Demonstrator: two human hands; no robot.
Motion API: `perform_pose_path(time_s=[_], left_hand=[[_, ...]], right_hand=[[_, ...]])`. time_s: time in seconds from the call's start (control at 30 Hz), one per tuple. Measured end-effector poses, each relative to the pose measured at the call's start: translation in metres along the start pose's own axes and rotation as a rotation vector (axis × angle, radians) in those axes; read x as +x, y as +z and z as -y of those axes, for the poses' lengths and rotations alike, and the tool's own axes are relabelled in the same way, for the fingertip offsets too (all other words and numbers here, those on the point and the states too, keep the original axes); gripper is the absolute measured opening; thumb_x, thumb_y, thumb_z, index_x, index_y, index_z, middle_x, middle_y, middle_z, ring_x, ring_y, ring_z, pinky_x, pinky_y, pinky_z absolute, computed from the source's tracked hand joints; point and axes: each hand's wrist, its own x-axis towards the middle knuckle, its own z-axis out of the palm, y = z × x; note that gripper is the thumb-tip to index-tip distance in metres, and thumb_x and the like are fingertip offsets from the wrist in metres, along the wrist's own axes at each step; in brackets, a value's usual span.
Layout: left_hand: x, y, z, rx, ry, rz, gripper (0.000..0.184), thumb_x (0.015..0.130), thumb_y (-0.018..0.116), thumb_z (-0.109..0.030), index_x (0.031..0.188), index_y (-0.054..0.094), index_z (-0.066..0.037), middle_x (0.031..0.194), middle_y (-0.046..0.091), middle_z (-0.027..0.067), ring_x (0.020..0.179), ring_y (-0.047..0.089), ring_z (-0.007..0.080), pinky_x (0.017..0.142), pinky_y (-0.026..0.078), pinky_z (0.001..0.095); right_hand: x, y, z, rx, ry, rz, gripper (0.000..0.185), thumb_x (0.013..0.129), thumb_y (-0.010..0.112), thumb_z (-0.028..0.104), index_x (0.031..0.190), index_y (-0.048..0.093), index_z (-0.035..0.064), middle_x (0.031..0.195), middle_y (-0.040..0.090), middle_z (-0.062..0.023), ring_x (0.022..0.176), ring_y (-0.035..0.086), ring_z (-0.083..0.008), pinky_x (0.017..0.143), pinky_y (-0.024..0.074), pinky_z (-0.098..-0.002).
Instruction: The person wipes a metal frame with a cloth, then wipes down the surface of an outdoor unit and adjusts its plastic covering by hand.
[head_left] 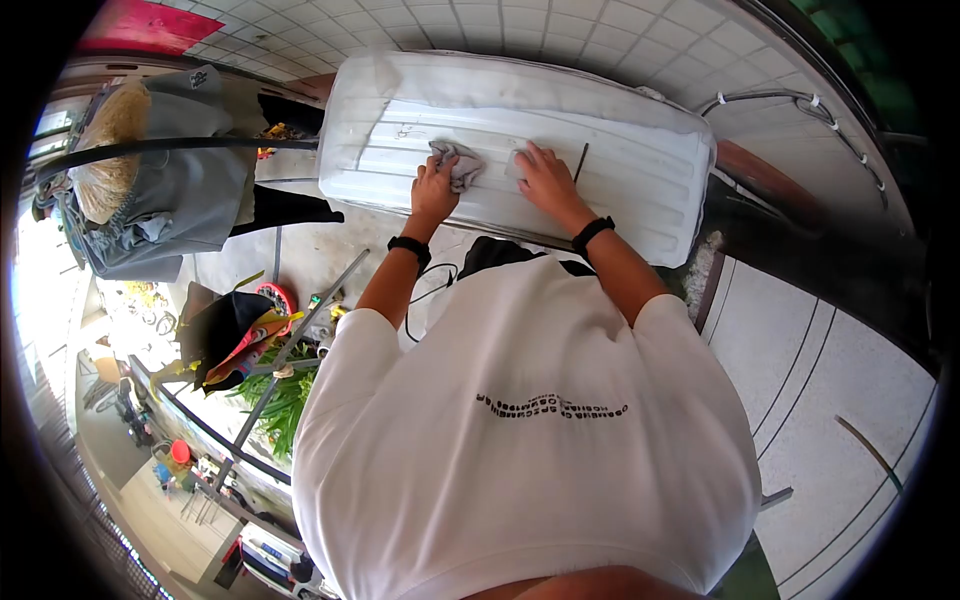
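A long white ribbed panel (620,160) with a greyish border lies in front of me. On its left half my left hand (435,190) is closed on a crumpled grey cloth (462,168), which rests against the white surface. My right hand (550,183) lies on the panel to the right of the cloth, fingers spread, with a pale translucent patch by its fingertips that I cannot make out. Just right of that hand, a thin dark stick (582,160) shows on the panel.
Grey clothing (190,170) and a straw-coloured bundle (112,150) hang at the left. A metal railing (262,400) and green plants (275,405) stand lower left. Beyond the panel is a tiled wall (560,25), with a black cable (770,95) at the right.
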Motion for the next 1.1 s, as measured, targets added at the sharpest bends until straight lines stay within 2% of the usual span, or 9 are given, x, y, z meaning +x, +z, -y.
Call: perform_pose_path(time_s=[0.13, 0.2, 0.33, 0.43, 0.63, 0.73, 0.9, 1.03, 1.1], left_hand=[[-0.009, -0.016, 0.040, 0.114, -0.349, -0.027, 0.074, 0.077, 0.075, -0.027, 0.145, 0.046, -0.015, 0.134, 0.052, 0.0149, 0.120, 0.053, 0.0401, 0.098, 0.044, 0.0539], [-0.007, -0.025, 0.040, 0.102, -0.473, -0.021, 0.079, 0.078, 0.076, -0.039, 0.144, 0.044, -0.009, 0.131, 0.052, 0.0174, 0.122, 0.050, 0.0407, 0.102, 0.040, 0.0548], [-0.002, 0.017, 0.046, 0.040, -0.380, -0.170, 0.084, 0.079, 0.074, -0.034, 0.148, 0.038, 0.001, 0.130, 0.048, 0.0234, 0.123, 0.047, 0.0426, 0.105, 0.038, 0.0546], [0.003, 0.049, 0.015, -0.025, -0.011, -0.255, 0.088, 0.081, 0.071, -0.025, 0.152, 0.030, 0.006, 0.144, 0.037, 0.0319, 0.132, 0.039, 0.0522, 0.114, 0.032, 0.0573], [0.007, 0.052, -0.100, -0.168, 0.419, 0.037, 0.080, 0.079, 0.070, -0.014, 0.151, 0.038, -0.002, 0.149, 0.039, 0.0293, 0.146, 0.033, 0.0443, 0.121, 0.028, 0.0539], [0.024, 0.059, -0.120, -0.123, 0.487, 0.001, 0.075, 0.077, 0.066, -0.004, 0.149, 0.044, -0.008, 0.149, 0.042, 0.0256, 0.142, 0.039, 0.0419, 0.120, 0.031, 0.0523], [0.048, 0.044, -0.102, -0.120, 0.400, 0.008, 0.070, 0.076, 0.062, 0.000, 0.143, 0.054, -0.017, 0.150, 0.046, 0.0125, 0.142, 0.041, 0.0353, 0.120, 0.033, 0.0481], [0.062, 0.032, -0.038, -0.058, 0.225, -0.068, 0.071, 0.076, 0.064, -0.002, 0.144, 0.052, -0.017, 0.152, 0.046, 0.0141, 0.143, 0.041, 0.0365, 0.120, 0.032, 0.0488], [0.063, 0.010, -0.012, 0.059, 0.080, -0.035, 0.068, 0.082, 0.070, -0.013, 0.146, 0.049, -0.017, 0.154, 0.045, 0.0134, 0.145, 0.038, 0.0364, 0.121, 0.029, 0.0499]], right_hand=[[0.006, 0.000, -0.006, -0.042, 0.044, 0.178, 0.040, 0.081, 0.075, 0.018, 0.116, 0.058, 0.0091, 0.129, 0.060, -0.0147, 0.111, 0.061, -0.0371, 0.087, 0.0540, -0.0456], [-0.004, -0.005, -0.017, 0.022, 0.057, -0.021, 0.041, 0.080, 0.075, 0.017, 0.117, 0.058, 0.0092, 0.118, 0.062, -0.0116, 0.105, 0.062, -0.0349, 0.083, 0.0546, -0.0457], [-0.042, -0.034, -0.040, 0.146, 0.176, -0.170, 0.044, 0.080, 0.075, 0.017, 0.120, 0.058, 0.0107, 0.115, 0.062, -0.0107, 0.104, 0.061, -0.0349, 0.085, 0.0544, -0.0453], [-0.073, -0.041, -0.062, 0.138, 0.295, -0.252, 0.046, 0.082, 0.075, 0.018, 0.123, 0.058, 0.0119, 0.118, 0.062, -0.0110, 0.108, 0.060, -0.0348, 0.089, 0.0535, -0.0450], [-0.115, -0.048, -0.098, 0.020, 0.556, -0.335, 0.051, 0.084, 0.073, 0.020, 0.133, 0.057, 0.0149, 0.127, 0.061, -0.0103, 0.117, 0.057, -0.0350, 0.095, 0.0517, -0.0459], [-0.123, -0.056, -0.103, -0.012, 0.631, -0.320, 0.053, 0.085, 0.072, 0.020, 0.135, 0.057, 0.0157, 0.131, 0.059, -0.0130, 0.119, 0.056, -0.0372, 0.098, 0.0501, -0.0472], [-0.125, -0.068, -0.115, -0.013, 0.680, -0.278, 0.063, 0.083, 0.072, 0.016, 0.142, 0.050, 0.0138, 0.133, 0.058, -0.0163, 0.121, 0.055, -0.0400, 0.101, 0.0483, -0.0480], [-0.134, -0.063, -0.124, -0.011, 0.742, -0.281, 0.068, 0.082, 0.073, 0.016, 0.144, 0.047, 0.0125, 0.133, 0.058, -0.0172, 0.123, 0.054, -0.0400, 0.103, 0.0474, -0.0477], [-0.140, -0.062, -0.125, -0.004, 0.734, -0.287, 0.068, 0.082, 0.074, 0.016, 0.144, 0.047, 0.0120, 0.134, 0.057, -0.0174, 0.124, 0.054, -0.0400, 0.103, 0.0472, -0.0479]])
